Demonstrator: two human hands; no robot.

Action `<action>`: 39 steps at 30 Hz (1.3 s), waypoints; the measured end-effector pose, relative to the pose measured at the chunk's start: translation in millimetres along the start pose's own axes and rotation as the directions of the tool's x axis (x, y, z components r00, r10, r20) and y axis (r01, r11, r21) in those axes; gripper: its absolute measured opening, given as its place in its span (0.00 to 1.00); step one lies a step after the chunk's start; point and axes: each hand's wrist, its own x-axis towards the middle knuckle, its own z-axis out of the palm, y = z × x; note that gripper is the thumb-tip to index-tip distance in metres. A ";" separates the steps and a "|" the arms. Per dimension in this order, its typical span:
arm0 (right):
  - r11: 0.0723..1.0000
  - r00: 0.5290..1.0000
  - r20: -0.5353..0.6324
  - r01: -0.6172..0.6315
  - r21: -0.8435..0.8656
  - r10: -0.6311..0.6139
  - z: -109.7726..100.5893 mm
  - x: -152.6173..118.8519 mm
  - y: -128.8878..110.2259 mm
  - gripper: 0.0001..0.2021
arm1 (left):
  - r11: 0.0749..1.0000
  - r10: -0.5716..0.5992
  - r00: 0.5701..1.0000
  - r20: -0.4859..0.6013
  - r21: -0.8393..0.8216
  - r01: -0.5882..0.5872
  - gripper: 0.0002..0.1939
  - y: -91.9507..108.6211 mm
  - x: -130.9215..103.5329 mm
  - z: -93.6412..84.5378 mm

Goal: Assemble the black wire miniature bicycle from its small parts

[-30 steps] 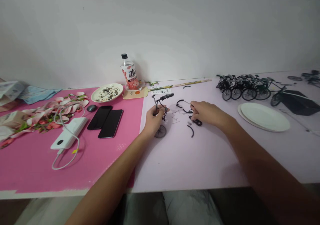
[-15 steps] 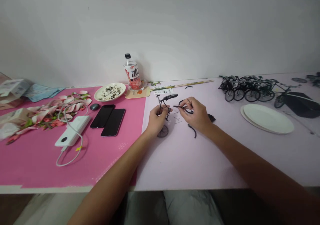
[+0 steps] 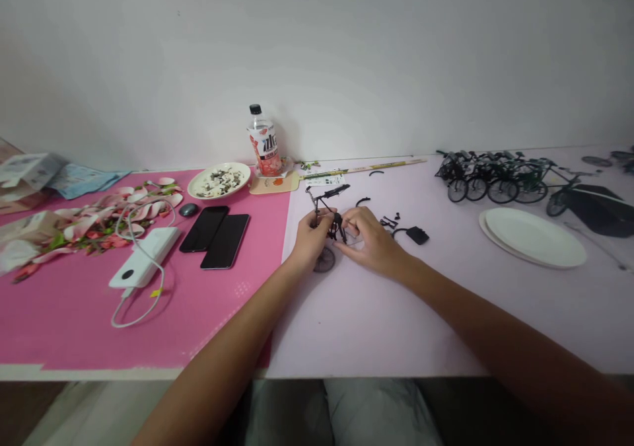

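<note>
My left hand (image 3: 311, 236) is closed around the frame of a small model bicycle (image 3: 321, 203), whose dark handlebar or seat end sticks up above my fingers. One wheel (image 3: 324, 260) shows below that hand, close to the table. My right hand (image 3: 369, 240) pinches a small black part (image 3: 341, 234) against the bicycle's lower frame; the part is mostly hidden by the fingers. Just beyond my right hand lie a curved black strip (image 3: 363, 201), several tiny black pieces (image 3: 389, 221) and a flat black block (image 3: 417, 235).
Several finished-looking model bicycles (image 3: 495, 178) stand at the right, behind white oval plates (image 3: 537, 238). To the left are two phones (image 3: 225, 241), a white power bank (image 3: 143, 258) with a cable, artificial petals (image 3: 89, 228), a bowl (image 3: 193, 185) and a bottle (image 3: 267, 148).
My right hand has moved left and slightly down, bringing the small black part to the bicycle. The tiny pieces and black block have come into view; a lower curved strip is now out of sight.
</note>
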 end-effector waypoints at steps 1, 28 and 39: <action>1.000 1.000 0.009 0.003 0.011 -0.004 -0.1 -0.3 0.6 0.16 | 1.000 -0.004 1.000 -0.003 0.002 0.004 0.14 0.5 -0.2 -0.1; 1.000 0.999 -0.048 -0.014 -0.005 0.014 3.1 -5.1 4.4 0.20 | 0.982 -0.091 0.985 0.147 -0.153 0.113 0.08 0.1 -4.4 2.3; 0.998 0.998 -0.038 -0.055 -0.020 0.054 1.2 -4.1 6.3 0.20 | 0.967 -0.094 0.967 0.238 -0.208 0.146 0.13 2.2 -5.2 0.4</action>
